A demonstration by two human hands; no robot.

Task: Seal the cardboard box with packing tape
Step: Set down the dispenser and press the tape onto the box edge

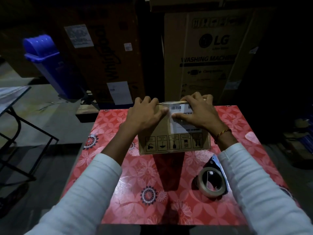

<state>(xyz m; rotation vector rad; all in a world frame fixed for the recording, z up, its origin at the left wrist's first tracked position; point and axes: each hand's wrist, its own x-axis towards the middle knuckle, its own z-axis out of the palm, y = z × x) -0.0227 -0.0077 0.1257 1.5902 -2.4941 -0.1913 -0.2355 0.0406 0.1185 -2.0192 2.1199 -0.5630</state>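
Left hand point(146, 114) and right hand point(197, 112) lie flat — fingers spread — on the cardboard box point(172, 138), gripping nothing.

A table point(108, 133) covered in a red floral-patterned cloth carries two things: a small cardboard box point(172, 141) standing toward its far edge, and, nearer on the right, a roll of packing tape point(211, 184) apparently mounted in a dark dispenser, well apart from the box
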